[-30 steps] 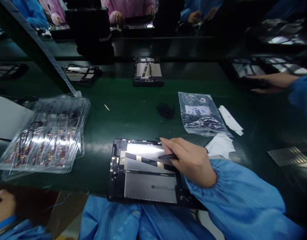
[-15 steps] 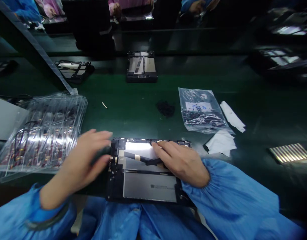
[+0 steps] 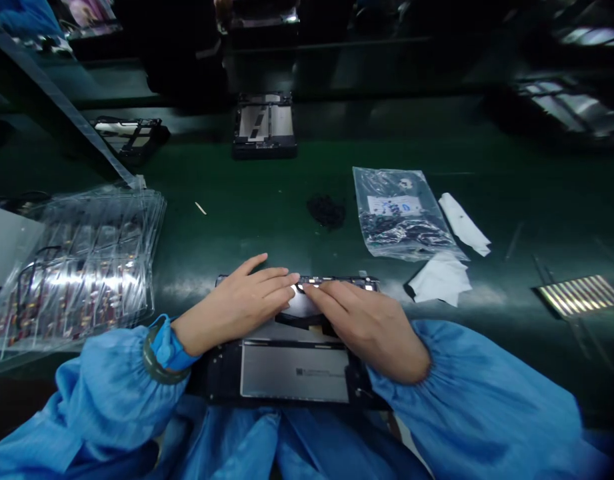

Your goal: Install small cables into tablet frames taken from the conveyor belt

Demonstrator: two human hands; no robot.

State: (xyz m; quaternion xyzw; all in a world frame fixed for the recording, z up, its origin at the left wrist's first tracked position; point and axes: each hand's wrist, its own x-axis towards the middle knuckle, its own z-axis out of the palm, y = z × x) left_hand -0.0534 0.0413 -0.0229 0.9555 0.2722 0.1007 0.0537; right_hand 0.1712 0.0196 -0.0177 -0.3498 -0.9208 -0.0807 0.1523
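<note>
An opened tablet (image 3: 294, 370) lies flat at the bench's near edge, its silvery inner plate and black frame showing. My left hand (image 3: 247, 297) reaches over its upper left part with the fingers stretched out and somewhat spread; nothing shows in it. My right hand (image 3: 369, 320) rests on the upper right part. Its fingers are bent and close together, with the tips at the small parts along the top edge. Whatever they pinch or press is hidden under them. The two hands' fingertips almost meet near the middle of that edge.
Left is a stack of clear plastic trays (image 3: 87, 267) with small parts. Ahead lie a dark clump of small pieces (image 3: 327, 211), a clear bag (image 3: 401, 217), white wipes (image 3: 441, 280) and a striped piece (image 3: 581, 297). Another opened device (image 3: 265, 127) sits farther back.
My left hand has moved right, from beside the tablet's left edge to over its top part. My right hand has stayed at the top edge. The view has shifted slightly.
</note>
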